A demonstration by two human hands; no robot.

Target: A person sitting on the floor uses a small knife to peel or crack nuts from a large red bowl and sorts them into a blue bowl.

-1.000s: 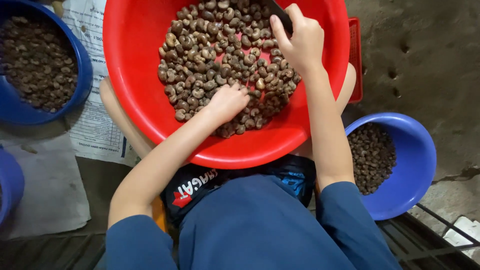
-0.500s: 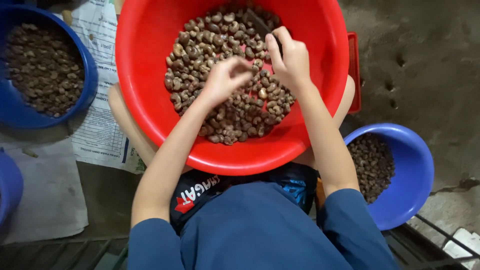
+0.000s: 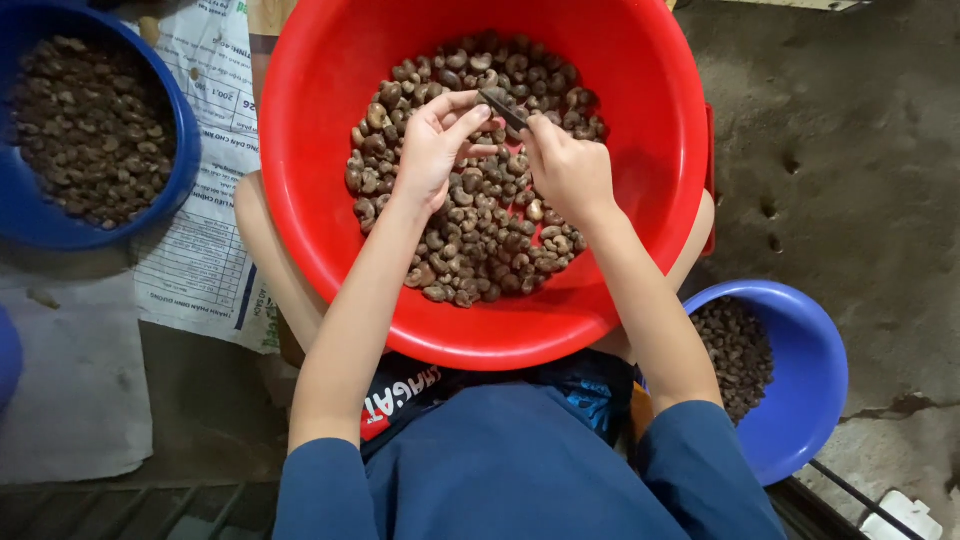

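The red bowl [image 3: 300, 200] is running off the top edge. The right hand [image 3: 568, 170] is hiding most of the dark tool [image 3: 502, 110]; whatever the left fingers [image 3: 462, 118] are pinching is too small to tell.

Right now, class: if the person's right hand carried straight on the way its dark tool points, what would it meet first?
Probably the left hand: the right hand aims its dark tool up-left at those fingers. Contact isn't clear.

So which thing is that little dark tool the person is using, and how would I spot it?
Start at the big red basin full of brown cashew nuts on the person's lap. Above the nuts, both hands meet near the middle. The small dark blade sticks out of the right hand toward the left hand's fingertips; it is the only thin, flat, straight thing among rounded, curved nuts.
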